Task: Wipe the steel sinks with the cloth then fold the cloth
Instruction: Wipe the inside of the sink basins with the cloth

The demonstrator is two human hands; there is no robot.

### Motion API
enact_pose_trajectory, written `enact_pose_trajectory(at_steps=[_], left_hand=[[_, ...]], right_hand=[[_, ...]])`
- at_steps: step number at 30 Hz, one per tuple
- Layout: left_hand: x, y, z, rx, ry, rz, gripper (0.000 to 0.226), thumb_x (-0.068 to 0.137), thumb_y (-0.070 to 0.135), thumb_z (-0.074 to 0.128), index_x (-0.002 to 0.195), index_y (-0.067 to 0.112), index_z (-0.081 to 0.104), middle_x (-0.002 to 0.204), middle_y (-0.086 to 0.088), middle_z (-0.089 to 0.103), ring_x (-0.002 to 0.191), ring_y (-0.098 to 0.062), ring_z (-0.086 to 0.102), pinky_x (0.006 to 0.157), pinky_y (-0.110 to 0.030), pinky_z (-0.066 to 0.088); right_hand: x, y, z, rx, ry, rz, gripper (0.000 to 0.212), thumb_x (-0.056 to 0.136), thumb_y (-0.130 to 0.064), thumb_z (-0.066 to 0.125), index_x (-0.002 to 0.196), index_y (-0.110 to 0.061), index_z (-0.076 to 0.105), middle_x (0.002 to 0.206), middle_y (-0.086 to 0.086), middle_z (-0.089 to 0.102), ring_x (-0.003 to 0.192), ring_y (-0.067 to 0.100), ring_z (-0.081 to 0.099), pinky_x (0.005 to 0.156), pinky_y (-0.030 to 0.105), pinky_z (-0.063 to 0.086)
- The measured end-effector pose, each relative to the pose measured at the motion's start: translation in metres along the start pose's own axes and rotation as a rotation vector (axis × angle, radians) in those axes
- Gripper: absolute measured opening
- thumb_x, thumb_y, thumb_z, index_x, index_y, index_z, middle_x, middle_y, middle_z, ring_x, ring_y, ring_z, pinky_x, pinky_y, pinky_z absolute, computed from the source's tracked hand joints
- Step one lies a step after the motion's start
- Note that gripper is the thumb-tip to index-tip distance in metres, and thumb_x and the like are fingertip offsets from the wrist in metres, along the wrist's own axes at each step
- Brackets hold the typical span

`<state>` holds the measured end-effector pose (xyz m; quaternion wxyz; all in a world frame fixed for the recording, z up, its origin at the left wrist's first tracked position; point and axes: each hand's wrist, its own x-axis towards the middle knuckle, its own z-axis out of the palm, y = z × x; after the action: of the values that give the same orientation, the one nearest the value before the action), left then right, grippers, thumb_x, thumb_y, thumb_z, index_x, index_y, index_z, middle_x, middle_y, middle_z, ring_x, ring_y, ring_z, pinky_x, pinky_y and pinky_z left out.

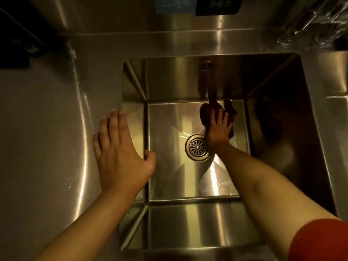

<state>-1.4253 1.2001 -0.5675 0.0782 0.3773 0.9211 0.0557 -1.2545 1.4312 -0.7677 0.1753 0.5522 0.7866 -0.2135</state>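
A deep square steel sink (165, 85) fills the middle of the view, with a round drain strainer (197, 147) in its floor. My right hand (219, 129) reaches down to the floor's far right part and presses a dark reddish-brown cloth (205, 112) flat against the steel, fingers spread and straight. The cloth bunches out beyond my fingertips and to their right, near the back wall. My left hand (120, 147) rests palm down on the sink's left rim, fingers straight, thumb over the edge.
A steel counter (47, 129) with water drops spreads to the left. A second sink basin (339, 117) begins at the right edge. An overflow hole (206, 65) sits in the back wall. Crumpled clear plastic (310, 21) lies at the top right, signs on the backsplash.
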Motion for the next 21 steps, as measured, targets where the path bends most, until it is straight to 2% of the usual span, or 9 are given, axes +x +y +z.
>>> enact_pose_trajectory(at_steps=[4, 8, 11, 14, 18, 21], left_hand=[[-0.001, 0.002, -0.003, 0.007, -0.009, 0.001, 0.111, 0.08, 0.047, 0.069, 0.166, 0.017, 0.005, 0.175, -0.003, 0.004, 0.161, -0.025, 0.001, 0.129, -0.051, 0.012], [-0.001, 0.002, -0.004, 0.018, -0.005, 0.01, 0.11, 0.081, 0.047, 0.07, 0.166, 0.017, 0.006, 0.175, -0.004, 0.004, 0.161, -0.026, 0.002, 0.129, -0.052, 0.012], [-0.002, 0.003, -0.004, 0.015, 0.009, 0.013, 0.109, 0.082, 0.047, 0.071, 0.166, 0.016, 0.008, 0.175, -0.004, 0.006, 0.161, -0.026, 0.003, 0.129, -0.053, 0.013], [-0.001, 0.003, -0.003, 0.011, 0.009, 0.013, 0.11, 0.081, 0.046, 0.072, 0.165, 0.017, 0.007, 0.174, -0.004, 0.006, 0.161, -0.026, 0.003, 0.129, -0.053, 0.012], [-0.001, 0.0, -0.001, 0.018, 0.013, 0.008, 0.112, 0.08, 0.046, 0.073, 0.165, 0.017, 0.007, 0.174, -0.004, 0.007, 0.161, -0.027, 0.004, 0.129, -0.053, 0.012], [-0.001, 0.0, -0.001, 0.031, 0.005, 0.01, 0.111, 0.08, 0.046, 0.071, 0.165, 0.016, 0.006, 0.174, -0.005, 0.006, 0.161, -0.028, 0.005, 0.128, -0.054, 0.014]], right_hand=[[0.006, -0.059, 0.012, -0.015, 0.027, -0.154, 0.086, 0.097, -0.013, 0.05, 0.163, -0.02, -0.004, 0.169, 0.013, -0.012, 0.155, 0.038, -0.014, 0.124, 0.059, 0.001], [-0.01, -0.118, 0.037, -0.119, -0.056, -0.439, 0.081, 0.099, -0.016, 0.045, 0.163, -0.021, -0.004, 0.169, 0.013, -0.013, 0.155, 0.037, -0.015, 0.124, 0.059, -0.002], [-0.044, -0.134, 0.067, -0.205, -0.124, -0.624, 0.074, 0.103, -0.018, 0.04, 0.163, -0.018, -0.003, 0.169, 0.012, -0.014, 0.155, 0.035, -0.017, 0.124, 0.058, -0.002], [-0.073, -0.11, 0.083, -0.252, -0.165, -0.749, 0.072, 0.104, -0.014, 0.037, 0.163, -0.016, -0.004, 0.169, 0.012, -0.015, 0.155, 0.034, -0.018, 0.124, 0.058, -0.001], [-0.104, -0.033, 0.092, -0.421, -0.23, -1.02, 0.079, 0.101, -0.011, 0.042, 0.163, -0.023, -0.005, 0.169, 0.01, -0.015, 0.155, 0.033, -0.018, 0.124, 0.058, -0.002], [-0.115, 0.036, 0.08, -0.47, -0.293, -0.999, 0.079, 0.102, -0.007, 0.039, 0.162, -0.028, -0.008, 0.169, 0.003, -0.019, 0.154, 0.028, -0.021, 0.125, 0.055, -0.003]])
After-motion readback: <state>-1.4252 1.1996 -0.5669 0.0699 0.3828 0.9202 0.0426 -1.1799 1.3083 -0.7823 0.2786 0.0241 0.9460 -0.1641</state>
